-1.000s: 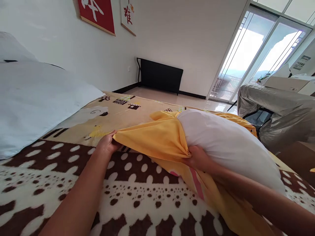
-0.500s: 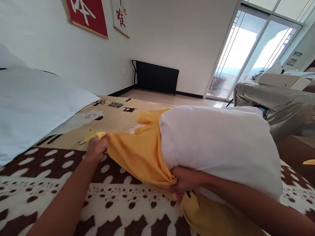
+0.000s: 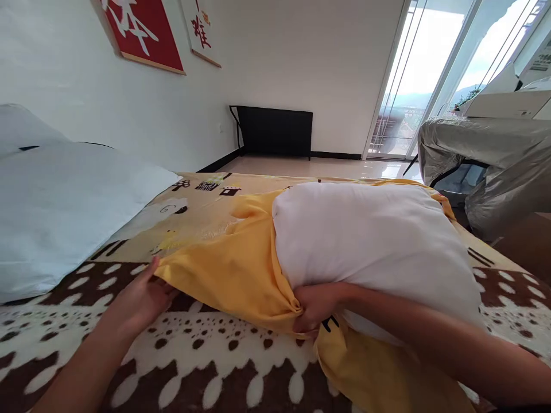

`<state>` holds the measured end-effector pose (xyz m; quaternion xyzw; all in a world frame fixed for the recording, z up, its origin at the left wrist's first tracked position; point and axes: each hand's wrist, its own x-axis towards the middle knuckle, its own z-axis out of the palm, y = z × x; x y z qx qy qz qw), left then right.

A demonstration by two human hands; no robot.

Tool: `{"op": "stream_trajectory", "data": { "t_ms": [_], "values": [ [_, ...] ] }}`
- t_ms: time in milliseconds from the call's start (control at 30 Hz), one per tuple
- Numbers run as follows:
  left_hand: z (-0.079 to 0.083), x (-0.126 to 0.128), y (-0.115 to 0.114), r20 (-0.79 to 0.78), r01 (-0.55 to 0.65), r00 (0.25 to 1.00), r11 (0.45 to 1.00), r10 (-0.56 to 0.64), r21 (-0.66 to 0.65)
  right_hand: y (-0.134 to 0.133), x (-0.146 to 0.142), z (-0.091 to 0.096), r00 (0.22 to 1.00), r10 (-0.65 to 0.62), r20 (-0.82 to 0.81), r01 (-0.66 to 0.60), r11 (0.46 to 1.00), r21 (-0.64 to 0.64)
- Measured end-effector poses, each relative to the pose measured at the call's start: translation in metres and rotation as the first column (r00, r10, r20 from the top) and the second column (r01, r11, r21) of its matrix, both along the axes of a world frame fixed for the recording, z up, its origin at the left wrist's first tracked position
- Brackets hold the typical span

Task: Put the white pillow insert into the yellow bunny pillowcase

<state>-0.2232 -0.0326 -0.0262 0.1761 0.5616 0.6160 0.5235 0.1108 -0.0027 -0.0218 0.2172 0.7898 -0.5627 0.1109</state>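
Note:
A white pillow (image 3: pixel 365 241) lies on the bed, its left end inside a yellow pillowcase (image 3: pixel 224 275). More of the yellow cloth lies under the pillow and toward me. My right hand (image 3: pixel 316 307) is closed on the bunched edge of the pillowcase, at the pillow's near left corner. At the far left corner of the case is my left hand (image 3: pixel 142 301), with thumb and fingers apart; the cloth tip touches or lies close to the thumb. The undersides of the left fingers are partly hidden.
The bed carries a brown and cream patterned blanket (image 3: pixel 232 350). Another white pillow (image 3: pixel 77 212) lies at the left by the wall. Beyond are a black folded panel (image 3: pixel 275 132), glass doors (image 3: pixel 413 80) and plastic-wrapped furniture (image 3: pixel 486 143) with boxes.
My left hand has moved left and toward me, its pinch on the pillowcase corner loosening; the cloth is spread flatter. My right hand keeps its grip. The camera view has shifted slightly.

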Motion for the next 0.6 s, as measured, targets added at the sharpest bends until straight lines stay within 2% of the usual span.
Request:
{"op": "stream_trajectory", "data": {
  "t_ms": [100, 200, 267, 367, 500, 600],
  "values": [
    [0.0, 0.028, -0.022, 0.054, 0.105, 0.993, 0.992, -0.101, -0.067, 0.0, 0.002, 0.004, 0.999, -0.042, 0.018, 0.042, 0.999, -0.01],
    [-0.009, 0.06, -0.028, 0.055, 0.135, 0.99, 0.988, -0.132, -0.072, -0.002, 0.001, 0.003, 0.996, -0.047, 0.069, 0.049, 0.998, -0.025],
    [-0.014, 0.075, -0.022, 0.026, 0.04, 0.999, 0.997, -0.038, -0.073, -0.005, -0.002, 0.004, 0.992, -0.057, 0.109, 0.058, 0.998, -0.009],
    [-0.014, 0.084, -0.006, -0.016, -0.119, 0.993, 0.991, 0.119, -0.065, -0.007, -0.004, 0.007, 0.984, -0.074, 0.162, 0.072, 0.997, 0.019],
    [-0.014, 0.079, 0.004, 0.028, -0.211, 0.977, 0.977, 0.211, 0.017, -0.003, 0.0, 0.008, 0.987, -0.14, 0.077, 0.139, 0.99, 0.017],
    [-0.017, 0.076, 0.0, 0.067, -0.271, 0.96, 0.963, 0.271, -0.01, -0.001, 0.003, 0.003, 0.986, -0.163, 0.021, 0.163, 0.987, -0.011]
  ]
}}
